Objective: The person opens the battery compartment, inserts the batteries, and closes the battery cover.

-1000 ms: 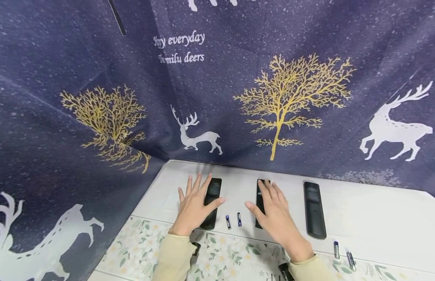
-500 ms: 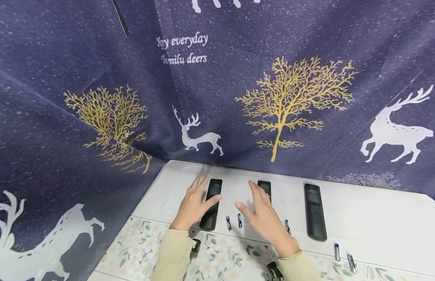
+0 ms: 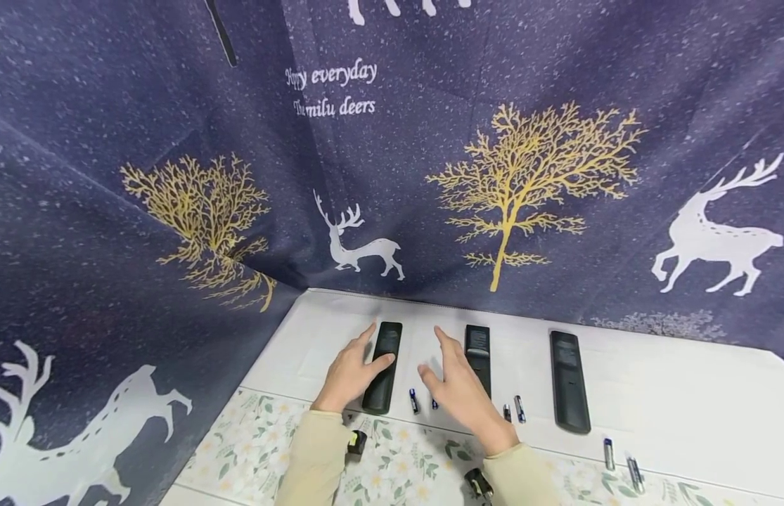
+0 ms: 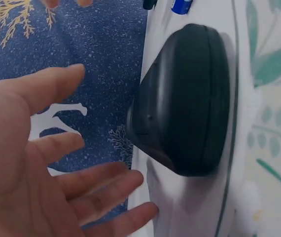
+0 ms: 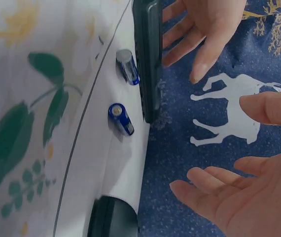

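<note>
In the head view, the middle remote [image 3: 477,344] lies on the white counter [image 3: 670,400]. Left of it are a first pair of batteries [image 3: 413,400], then the left remote [image 3: 380,392]. Right of it are a second pair of batteries [image 3: 519,409], then the right remote [image 3: 570,383], with a third pair of batteries [image 3: 609,455] farther right. The right hand [image 3: 458,386], fingers extended, thumb apart, hides part of the middle remote's near end; the left hand [image 3: 347,372] is loosely spread, well left of it. Behind it, the cloth [image 3: 429,161] reads "everyday" and "milu deers", the opening letters creased.

In the left wrist view, the left hand's straight fingers look apart from the left remote, though depth is hard to judge.

In the right wrist view, the right hand is open and empty, just beyond the middle remote; print on the blue-and-silver first pair is illegible.
</note>
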Demonstrator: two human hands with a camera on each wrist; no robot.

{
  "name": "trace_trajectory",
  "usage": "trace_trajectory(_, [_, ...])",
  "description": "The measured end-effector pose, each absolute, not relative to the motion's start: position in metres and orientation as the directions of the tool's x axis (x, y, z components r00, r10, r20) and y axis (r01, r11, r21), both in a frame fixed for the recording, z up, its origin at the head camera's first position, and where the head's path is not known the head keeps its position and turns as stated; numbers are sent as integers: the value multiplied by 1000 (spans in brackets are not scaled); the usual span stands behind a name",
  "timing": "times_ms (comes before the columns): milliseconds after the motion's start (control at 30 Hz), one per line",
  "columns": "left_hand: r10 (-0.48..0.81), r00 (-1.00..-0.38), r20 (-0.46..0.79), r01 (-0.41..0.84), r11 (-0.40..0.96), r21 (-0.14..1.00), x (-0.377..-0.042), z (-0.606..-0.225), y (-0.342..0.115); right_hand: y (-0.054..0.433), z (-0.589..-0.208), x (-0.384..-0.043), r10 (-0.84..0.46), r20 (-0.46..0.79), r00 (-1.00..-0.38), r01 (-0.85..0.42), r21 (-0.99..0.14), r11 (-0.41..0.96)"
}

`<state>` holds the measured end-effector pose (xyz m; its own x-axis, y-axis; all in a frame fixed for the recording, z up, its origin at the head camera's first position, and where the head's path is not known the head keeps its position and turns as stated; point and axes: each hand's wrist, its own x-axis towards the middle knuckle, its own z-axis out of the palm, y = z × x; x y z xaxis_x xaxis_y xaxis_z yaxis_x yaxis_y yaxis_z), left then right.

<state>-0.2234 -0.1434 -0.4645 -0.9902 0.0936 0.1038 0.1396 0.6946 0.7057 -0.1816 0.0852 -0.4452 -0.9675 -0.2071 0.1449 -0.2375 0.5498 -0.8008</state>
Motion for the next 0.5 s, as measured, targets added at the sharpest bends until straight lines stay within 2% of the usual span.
trace_trajectory(233, [78, -993, 93, 119, 755, 644, -229, -463, -137, 74, -449, -187, -214, 145, -966, -239, -814, 529])
trace_trajectory(500, [33, -997, 64, 67, 761, 646, -241, -462, -136, 63, -447, -196, -241, 134, -961, -239, -841, 485])
